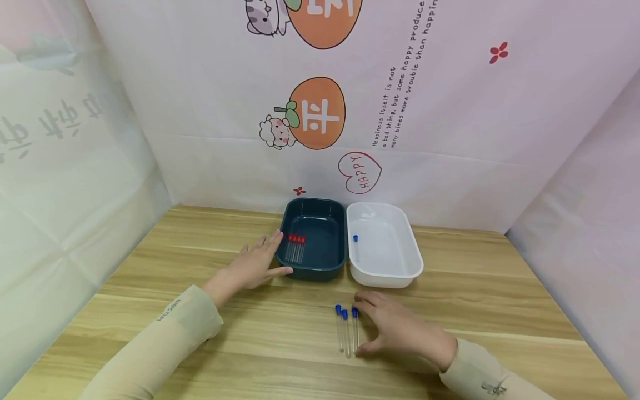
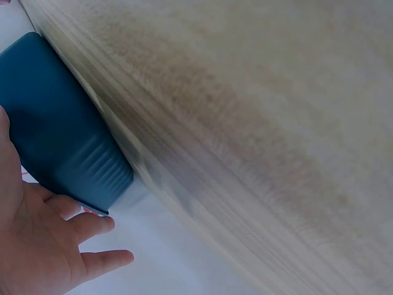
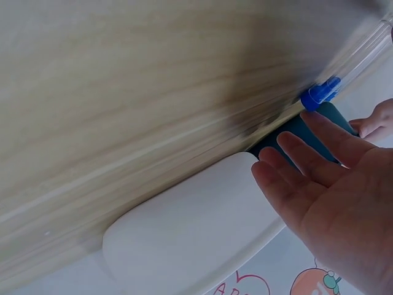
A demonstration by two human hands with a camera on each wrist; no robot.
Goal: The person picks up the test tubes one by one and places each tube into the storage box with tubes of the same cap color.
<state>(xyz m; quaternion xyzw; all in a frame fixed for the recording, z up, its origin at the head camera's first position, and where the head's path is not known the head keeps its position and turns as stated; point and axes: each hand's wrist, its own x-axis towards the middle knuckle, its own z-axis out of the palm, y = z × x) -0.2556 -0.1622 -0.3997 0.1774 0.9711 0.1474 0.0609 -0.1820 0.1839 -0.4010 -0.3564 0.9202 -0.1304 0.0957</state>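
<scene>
Spread along the near left side of a dark teal tray (image 1: pixel 327 273) is my left hand (image 1: pixel 254 265), its fingers straight at the rim. A few red-capped test tubes (image 1: pixel 295 250) lie side by side inside that tray. My right hand (image 1: pixel 400 329) is over the table beside three blue-capped test tubes (image 1: pixel 346 336). Its fingertips are right at the blue cap (image 3: pixel 314 97) of the rightmost tube, and the thumb is near that tube's lower end. In the right wrist view these fingers (image 3: pixel 301 157) look extended and loose.
A white tray (image 1: pixel 387 280) stands against the teal one on its right, with one blue-capped tube (image 1: pixel 356 239) inside. Both trays sit at the back of the wooden table (image 1: pixel 260 344), close to a printed cloth backdrop (image 1: pixel 225 100). Cloth also hangs at both sides.
</scene>
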